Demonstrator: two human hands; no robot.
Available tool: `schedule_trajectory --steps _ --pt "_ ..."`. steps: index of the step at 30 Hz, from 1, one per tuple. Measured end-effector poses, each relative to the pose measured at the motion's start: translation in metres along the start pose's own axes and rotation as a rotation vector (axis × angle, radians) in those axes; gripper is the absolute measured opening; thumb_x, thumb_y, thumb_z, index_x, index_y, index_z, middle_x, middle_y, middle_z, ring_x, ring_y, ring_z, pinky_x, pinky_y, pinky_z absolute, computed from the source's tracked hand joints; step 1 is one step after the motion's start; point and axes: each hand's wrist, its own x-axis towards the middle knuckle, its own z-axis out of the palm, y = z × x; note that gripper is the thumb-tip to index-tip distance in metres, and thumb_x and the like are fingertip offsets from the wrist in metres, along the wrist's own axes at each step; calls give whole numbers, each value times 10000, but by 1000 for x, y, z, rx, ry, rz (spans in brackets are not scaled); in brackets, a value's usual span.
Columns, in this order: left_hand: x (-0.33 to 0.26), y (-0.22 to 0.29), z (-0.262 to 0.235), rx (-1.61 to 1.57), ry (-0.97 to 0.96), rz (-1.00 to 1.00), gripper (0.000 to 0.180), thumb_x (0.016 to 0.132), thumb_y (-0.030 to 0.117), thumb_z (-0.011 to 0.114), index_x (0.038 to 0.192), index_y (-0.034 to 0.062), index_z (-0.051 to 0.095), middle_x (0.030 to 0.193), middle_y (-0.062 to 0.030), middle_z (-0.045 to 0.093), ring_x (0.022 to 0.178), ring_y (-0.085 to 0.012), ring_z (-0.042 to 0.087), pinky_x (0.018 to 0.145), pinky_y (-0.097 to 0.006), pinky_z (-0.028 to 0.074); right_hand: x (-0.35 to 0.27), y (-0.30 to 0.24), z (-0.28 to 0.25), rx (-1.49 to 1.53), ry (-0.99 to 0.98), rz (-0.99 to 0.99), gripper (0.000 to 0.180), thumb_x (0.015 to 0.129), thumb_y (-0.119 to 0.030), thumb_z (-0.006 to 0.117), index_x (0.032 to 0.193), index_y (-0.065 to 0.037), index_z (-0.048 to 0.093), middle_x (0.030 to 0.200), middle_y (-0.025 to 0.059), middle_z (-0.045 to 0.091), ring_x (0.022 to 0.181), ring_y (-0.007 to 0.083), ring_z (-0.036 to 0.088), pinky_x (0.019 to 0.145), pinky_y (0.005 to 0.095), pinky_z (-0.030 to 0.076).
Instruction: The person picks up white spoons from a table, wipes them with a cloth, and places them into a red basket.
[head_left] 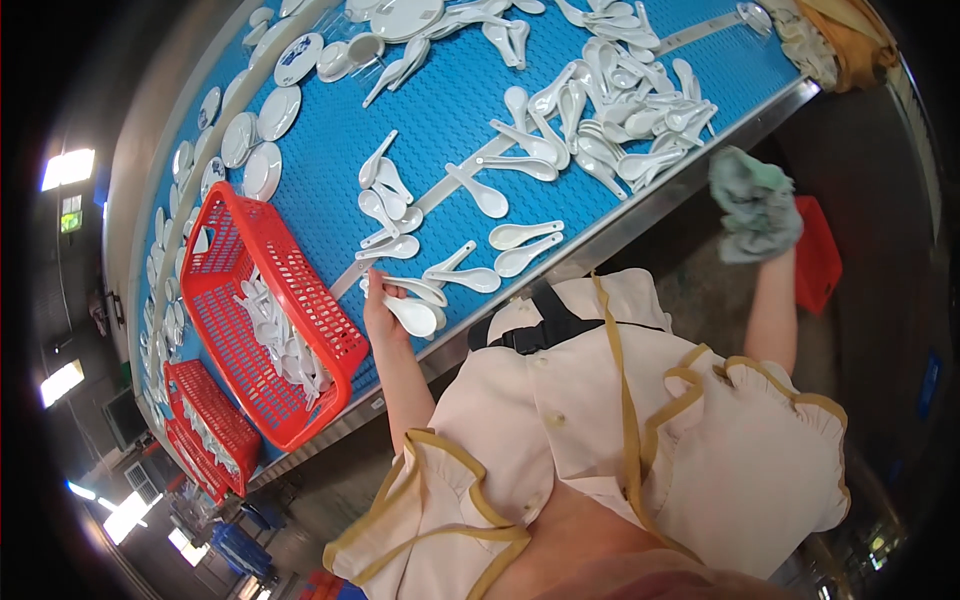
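Close to the table's near edge, my left hand (pixel 379 308) is closed round the handles of white ceramic soup spoons (pixel 411 317), bowls pointing away to the right. Other white spoons (pixel 472 279) lie just beyond its fingers, and a small group (pixel 385 195) lies farther up the table. Out to the right, past the table's edge, my right hand (pixel 768 255) is mostly hidden by a crumpled grey-green cloth (pixel 752 200) that it grips.
A red perforated basket (pixel 290 262) holding spoons stands left of my left hand, with another red basket (pixel 215 405) behind it. A large spoon heap (pixel 630 115) covers the blue mat (pixel 440 120) at right. Plates (pixel 262 170) line the far side. A metal rail (pixel 720 135) edges the table.
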Motion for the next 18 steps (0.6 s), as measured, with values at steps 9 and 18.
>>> schedule_trajectory --steps 9,18 --pt "9 11 14 73 -147 59 228 857 280 598 822 70 516 679 19 495 608 -64 426 549 -213 339 -118 126 -109 107 312 590 294 813 -332 603 957 -78 569 923 30 574 847 143 541 664 314 454" --pt "-6 16 -2 33 -137 40 241 851 300 603 826 75 523 683 6 493 596 -78 431 525 -219 360 -108 150 -94 -132 547 263 252 814 -291 586 927 -69 551 877 21 559 811 157 534 719 295 433"
